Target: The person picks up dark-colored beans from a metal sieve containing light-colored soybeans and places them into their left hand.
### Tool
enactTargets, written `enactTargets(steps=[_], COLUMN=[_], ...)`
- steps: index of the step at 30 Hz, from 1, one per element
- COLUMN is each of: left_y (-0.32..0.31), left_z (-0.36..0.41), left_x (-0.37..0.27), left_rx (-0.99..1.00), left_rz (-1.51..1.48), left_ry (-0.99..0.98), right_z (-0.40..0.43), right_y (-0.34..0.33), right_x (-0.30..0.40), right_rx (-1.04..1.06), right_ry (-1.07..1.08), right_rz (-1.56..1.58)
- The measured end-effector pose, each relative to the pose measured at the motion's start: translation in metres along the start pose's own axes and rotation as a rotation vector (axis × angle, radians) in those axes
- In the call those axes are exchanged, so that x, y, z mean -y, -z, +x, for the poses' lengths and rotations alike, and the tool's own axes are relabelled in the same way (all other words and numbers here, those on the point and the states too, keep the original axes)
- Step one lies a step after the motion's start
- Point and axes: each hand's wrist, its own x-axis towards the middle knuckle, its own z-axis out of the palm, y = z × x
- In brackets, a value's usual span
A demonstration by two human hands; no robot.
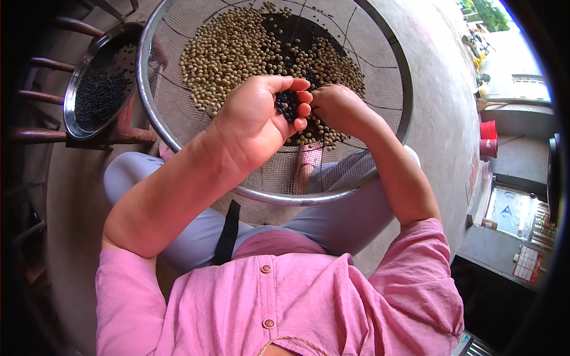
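A round wire-mesh sieve with a metal rim [307,199] lies before me over my lap. Pale greenish-brown beans [222,49] cover much of its mesh, with a dark patch among them. My left hand [262,109] is cupped above the sieve and holds a small heap of black beans [287,104]. Close beside its fingertips, my right hand [334,104] reaches down among the beans, fingertips bent together; whether it pinches a bean is hidden.
To the left, a metal tray [69,111] with black beans rests on a wooden chair or stool [49,64]. Concrete floor [441,102] surrounds the sieve. Red buckets [488,130] stand at far right, near a grey counter [485,249].
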Motion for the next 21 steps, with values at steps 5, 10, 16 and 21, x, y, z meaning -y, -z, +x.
enactTargets(steps=[5, 10, 16, 21], left_y=[0.002, 0.005, -0.001, -0.001], left_z=[-0.001, 0.0, -0.002, 0.002], left_x=[0.0, 0.001, 0.003, 0.007], left_rx=[0.002, 0.012, -0.064, -0.043], left_rz=[0.014, 0.016, 0.047, 0.008], left_ry=[-0.02, -0.027, -0.024, 0.006], right_z=[0.001, -0.001, -0.016, -0.019], right_y=[-0.001, 0.012, 0.051, 0.057], right_x=[0.004, 0.008, 0.02, 0.024], right_rx=[0.026, -0.004, -0.34, -0.384], right_ry=[0.012, -0.035, 0.011, 0.06], right_rz=[-0.079, -0.007, 0.709, 0.993])
